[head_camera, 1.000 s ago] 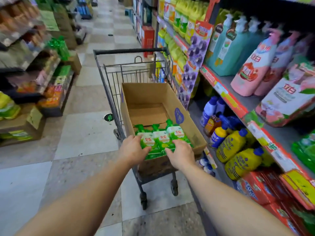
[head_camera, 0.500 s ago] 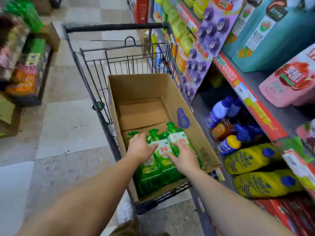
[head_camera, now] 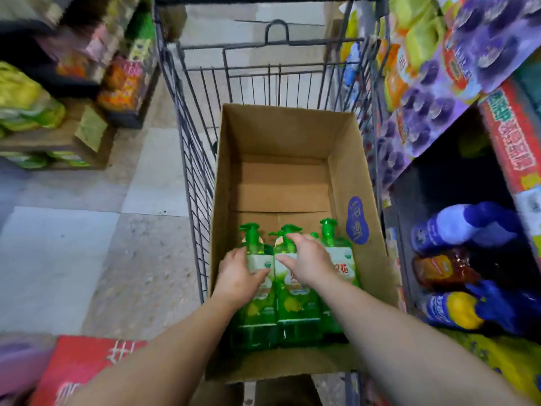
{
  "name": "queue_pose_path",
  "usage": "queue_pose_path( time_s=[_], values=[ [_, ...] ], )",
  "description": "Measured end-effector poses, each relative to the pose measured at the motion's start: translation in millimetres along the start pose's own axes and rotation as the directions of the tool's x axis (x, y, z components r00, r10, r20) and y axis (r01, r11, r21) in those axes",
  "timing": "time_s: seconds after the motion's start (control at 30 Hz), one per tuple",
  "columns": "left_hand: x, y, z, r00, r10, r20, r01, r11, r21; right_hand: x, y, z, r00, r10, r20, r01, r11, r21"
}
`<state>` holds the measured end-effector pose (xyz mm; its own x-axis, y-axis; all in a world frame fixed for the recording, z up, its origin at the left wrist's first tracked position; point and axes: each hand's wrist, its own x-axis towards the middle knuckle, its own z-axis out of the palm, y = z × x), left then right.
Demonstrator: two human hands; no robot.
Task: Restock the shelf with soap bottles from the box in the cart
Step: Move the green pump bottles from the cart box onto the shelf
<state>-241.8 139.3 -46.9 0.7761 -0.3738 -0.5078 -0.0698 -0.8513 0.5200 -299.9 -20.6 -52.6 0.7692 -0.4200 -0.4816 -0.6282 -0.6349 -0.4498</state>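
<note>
1. Both hands have slid onto the soap bottles (head_camera: 288, 291) standing at the near end of the box (head_camera: 358, 183) in the cart (head_camera: 190, 159).
2. Left hand (head_camera: 238, 275) grips the left bottle; right hand (head_camera: 310, 260) curls over the middle one — grasp unclear.
3. Pickup step — next, lift them clear toward the shelf (head_camera: 510, 133).

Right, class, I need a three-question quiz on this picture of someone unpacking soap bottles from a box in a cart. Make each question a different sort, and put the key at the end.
1. True or false: the green soap bottles fill the whole cardboard box.
2. Which bottle does the left hand touch? A the left bottle B the right bottle C none
3. Fill in: the box sits inside a wire ____.

Key
1. False: they stand only at the near end; the far end shows bare cardboard.
2. A. The right hand lies on the middle bottle.
3. cart
</note>
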Motion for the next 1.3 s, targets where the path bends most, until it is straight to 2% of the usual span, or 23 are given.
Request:
queue_pose_path(
  time_s=[0.2, 0.47, 0.57, 0.73, 0.93, 1.2, 1.3],
  values=[
    [-29.3, -13.7, 27.2, 0.985, -0.148, -0.084, 0.134, 0.98, -0.147, 35.2, 0.5, 18.9, 0.962, -0.199, 0.189, 0.228, 0.962, -0.152],
    [-47.9, -31.2, 54.5, 0.941, -0.334, -0.047, 0.317, 0.924, -0.214, 58.4, 8.5, 44.6, 0.915, -0.28, 0.29, 0.355, 0.9, -0.253],
    [-45.8, -32.6, 53.7, 0.942, -0.333, -0.033, 0.313, 0.913, -0.261, 62.6, 9.9, 46.9, 0.902, -0.272, 0.335, 0.364, 0.895, -0.256],
    [-49.5, -39.0, 51.7, 0.938, -0.339, 0.08, 0.341, 0.85, -0.401, 66.1, 6.2, 43.0, 0.899, -0.263, 0.349, 0.351, 0.911, -0.216],
    [-53.3, -40.5, 50.3, 0.944, -0.32, 0.08, 0.313, 0.796, -0.518, 53.7, 5.6, 42.3, 0.914, -0.272, 0.302, 0.316, 0.942, -0.108],
    [-51.6, -35.2, 41.3, 0.979, -0.202, 0.036, 0.191, 0.833, -0.519, 41.4, -1.8, 14.3, 0.94, -0.25, 0.232, 0.26, 0.965, -0.013],
    [-47.9, -28.6, 31.2, 0.989, -0.149, 0.002, 0.131, 0.858, -0.497, 34.9, -6.4, -4.3, 0.95, -0.237, 0.201, 0.226, 0.971, 0.077]
  ],
)
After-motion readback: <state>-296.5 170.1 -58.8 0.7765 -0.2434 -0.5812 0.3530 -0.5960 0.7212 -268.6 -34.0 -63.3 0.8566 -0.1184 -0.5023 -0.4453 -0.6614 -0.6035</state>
